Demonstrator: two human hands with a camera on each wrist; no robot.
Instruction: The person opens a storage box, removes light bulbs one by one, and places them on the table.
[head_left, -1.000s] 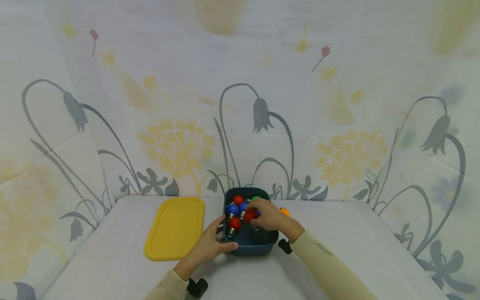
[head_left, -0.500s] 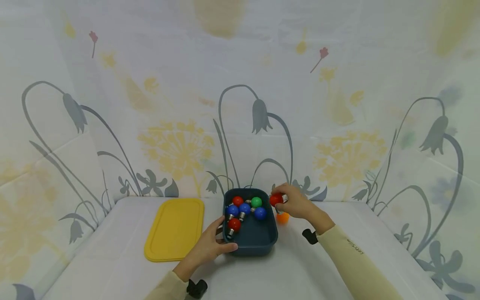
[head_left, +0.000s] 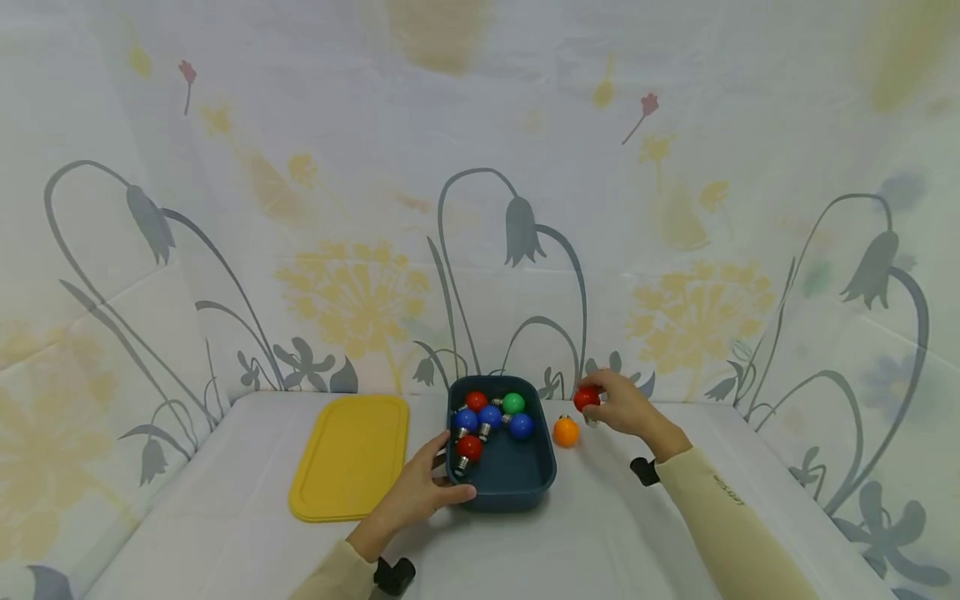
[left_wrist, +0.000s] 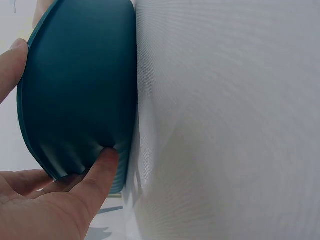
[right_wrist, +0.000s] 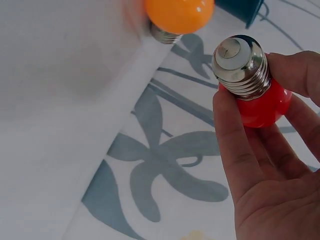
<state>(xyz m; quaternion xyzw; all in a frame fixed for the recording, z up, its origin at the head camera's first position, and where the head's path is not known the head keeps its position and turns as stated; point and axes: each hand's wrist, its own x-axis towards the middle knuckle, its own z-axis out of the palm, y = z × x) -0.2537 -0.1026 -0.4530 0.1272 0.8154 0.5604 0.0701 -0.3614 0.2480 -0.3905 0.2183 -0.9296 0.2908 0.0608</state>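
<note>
Between thumb and fingers my right hand pinches a red light bulb, its metal screw base turned toward the camera in the right wrist view. An orange bulb lies on the white table just left of that hand. My left hand grips the near left corner of a dark teal bin, thumb and fingers against its wall and rim. Inside the bin are a green bulb, a blue bulb at the right, a red bulb at the left and several more red and blue ones.
Left of the bin a yellow lid with rounded corners lies flat on the white tablecloth. Behind everything hangs a white curtain printed with grey and yellow flowers.
My right hand has lifted the red bulb out of the bin and carried it right, past the orange bulb. My left hand keeps its place on the bin.
</note>
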